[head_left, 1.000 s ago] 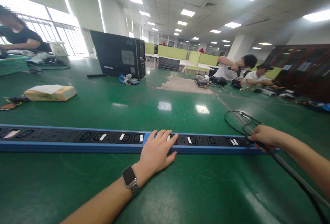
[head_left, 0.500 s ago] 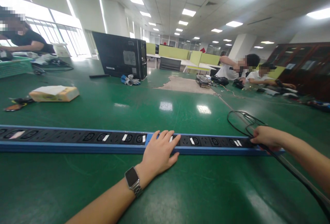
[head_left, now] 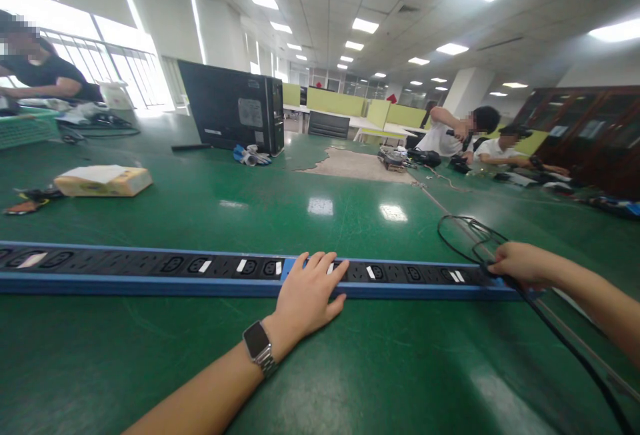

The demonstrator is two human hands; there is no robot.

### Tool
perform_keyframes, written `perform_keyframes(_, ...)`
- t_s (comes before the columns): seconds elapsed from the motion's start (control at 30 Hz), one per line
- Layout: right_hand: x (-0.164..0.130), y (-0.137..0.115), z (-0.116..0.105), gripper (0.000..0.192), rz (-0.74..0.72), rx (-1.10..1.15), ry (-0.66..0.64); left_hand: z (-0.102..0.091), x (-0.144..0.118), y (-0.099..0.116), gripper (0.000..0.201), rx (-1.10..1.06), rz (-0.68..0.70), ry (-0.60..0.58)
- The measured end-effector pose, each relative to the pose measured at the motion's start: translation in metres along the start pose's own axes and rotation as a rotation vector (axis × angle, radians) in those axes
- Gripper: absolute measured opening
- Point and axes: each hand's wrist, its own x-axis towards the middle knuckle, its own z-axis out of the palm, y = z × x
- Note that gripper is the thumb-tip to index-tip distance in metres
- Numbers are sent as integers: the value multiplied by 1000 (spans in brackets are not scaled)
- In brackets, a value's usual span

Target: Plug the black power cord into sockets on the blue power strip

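Note:
A long blue power strip (head_left: 125,287) with a black socket face lies across the green table, white labels stuck beside several outlets. My left hand (head_left: 310,295), wearing a wristwatch (head_left: 257,340), rests over the strip's middle with its fingers spread. At the strip's right end my right hand (head_left: 520,265) is closed around the plug end of a black power cord (head_left: 575,349). Only a bit of the plug shows beside the fingertips, and I cannot tell whether it touches an outlet. Part of the cord loops behind this hand; the rest runs toward the lower right.
A black computer case (head_left: 225,108) stands toward the back, with gloves (head_left: 251,155) at its foot. To the left are a tissue pack (head_left: 103,181) and a green basket (head_left: 27,129). People sit at the far left and far right, among cables and small parts.
My right hand has shifted slightly up with the plug, and more of the strip's blue end shows. My left hand stays in place on the strip.

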Motion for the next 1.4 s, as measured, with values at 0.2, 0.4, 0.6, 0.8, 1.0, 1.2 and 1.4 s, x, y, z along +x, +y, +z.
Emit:
perform_keyframes(0.2,-34,-13,-38,26,-96,215,-94,1,0,-1,52,-8,-2,3)
perform_keyframes(0.4,-51,-74,-7,25,-240,270,-222,1,-1,-1,52,-6,4,4)
perform_keyframes(0.6,-36,-98,9,17,-182,193,-177,2,-1,-1,52,-3,4,3)
perform_keyframes(0.8,-34,-103,11,14,-200,88,-150,2,-1,-1,53,-10,1,1)
perform_keyframes(1.0,-46,-109,18,18,-270,-52,-34,1,-1,-1,54,-12,6,0)
perform_keyframes(1.2,-48,-106,13,20,-293,-69,-18,1,-1,-1,53,-9,1,-5)
perform_keyframes(1.4,-63,-116,-10,20,-309,116,-42,1,0,-1,54,-10,0,-7)
